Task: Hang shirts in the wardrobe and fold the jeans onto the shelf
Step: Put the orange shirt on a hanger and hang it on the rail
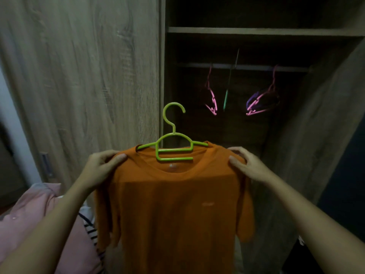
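Observation:
An orange T-shirt [173,204] hangs in front of me on a green plastic hanger [173,143] whose hook rises above the collar. My left hand [100,167] grips the shirt's left shoulder, thumb on the front of the cloth. My right hand [246,165] grips the right shoulder the same way. Shirt and hanger are held up before the open wardrobe, below its rail [246,67]. No jeans are in view.
Pink hangers [211,99], a green one [226,97] and a pink and purple bunch [260,101] hang on the rail. A shelf [256,31] runs above it. The wooden sliding door [83,76] stands at left. Pink [37,210] and striped clothes [90,228] lie at lower left.

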The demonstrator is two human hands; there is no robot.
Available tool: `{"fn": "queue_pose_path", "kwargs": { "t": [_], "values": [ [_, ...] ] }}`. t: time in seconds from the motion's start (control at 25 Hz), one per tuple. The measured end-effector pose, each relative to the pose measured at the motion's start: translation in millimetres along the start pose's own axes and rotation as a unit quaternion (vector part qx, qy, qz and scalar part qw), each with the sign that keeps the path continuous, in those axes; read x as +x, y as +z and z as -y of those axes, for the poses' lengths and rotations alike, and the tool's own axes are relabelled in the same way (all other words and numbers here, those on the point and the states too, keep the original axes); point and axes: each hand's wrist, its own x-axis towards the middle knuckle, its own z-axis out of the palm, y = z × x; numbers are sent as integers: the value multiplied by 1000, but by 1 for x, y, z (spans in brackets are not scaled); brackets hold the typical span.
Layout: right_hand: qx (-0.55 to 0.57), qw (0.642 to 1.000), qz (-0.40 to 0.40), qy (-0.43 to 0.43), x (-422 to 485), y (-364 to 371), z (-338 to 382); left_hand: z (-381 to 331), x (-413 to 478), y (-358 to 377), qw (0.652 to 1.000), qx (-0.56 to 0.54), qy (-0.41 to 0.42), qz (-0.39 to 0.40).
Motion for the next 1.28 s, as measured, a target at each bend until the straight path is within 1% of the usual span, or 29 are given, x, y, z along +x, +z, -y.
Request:
{"fn": "queue_pose_path", "kwargs": {
  "t": [0.08, 0.2, 0.36, 0.4, 0.44, 0.52, 0.56, 0.6, 0.68, 0.72, 0.76, 0.88, 0.96, 1.04, 1.08, 1.16, 1.2, 1.24, 1.28],
  "values": [
    [40, 998, -44, 12, -14, 11, -20, -2, -1, -8, 1000, -15, -7, -15],
    [85, 987, -138, -17, -28, 28, -29, -2, -3, -14, 1000, -11, -11, -25],
    [241, 949, -198, 49, -33, 9, -31, -6, -9, -19, 999, 8, -4, -32],
    [237, 950, -194, 52, -35, 5, -30, -6, -11, -18, 999, 11, 0, -35],
    [218, 960, -170, 51, -36, 3, -28, -6, -12, -16, 999, 9, 3, -40],
    [181, 979, -83, 46, -39, 5, -13, -6, -12, -10, 998, -2, 6, -57],
    [170, 983, -55, 43, -40, 6, -6, -5, -12, -7, 998, -9, 9, -63],
    [160, 986, -47, 28, -39, 6, -2, -4, -13, -3, 998, -12, 13, -67],
    [122, 989, -81, -24, -37, 4, -5, -5, -13, 2, 997, -23, 20, -64],
    [91, 991, -92, -37, -36, 1, -8, -5, -12, 4, 997, -30, 22, -60],
    [54, 994, -86, -43, -34, -1, -10, -5, -10, 6, 998, -31, 23, -58],
    [-40, 996, -27, -70, -26, -1, 3, -11, -7, 16, 998, -26, 37, -32],
    [-41, 996, -21, -83, -22, 6, 10, -15, -4, 21, 999, -39, 29, 9],
    [10, 997, -42, -66, -21, 11, 8, -15, -2, 20, 996, -75, -5, 46],
    [31, 997, -51, -57, -20, 13, 5, -12, -1, 17, 995, -75, -22, 67],
    [39, 995, -72, -52, -18, 13, 3, -5, 0, 11, 993, -43, -34, 106],
    [22, 996, -77, -47, -15, 13, 2, -4, -1, 11, 993, -17, -20, 112],
    [-14, 995, -86, -40, -12, 13, 3, -3, -3, 13, 995, 20, 0, 95],
    [-62, 992, -103, -30, -8, 12, 6, -4, -4, 18, 997, 51, 23, 58]
  ]
}}
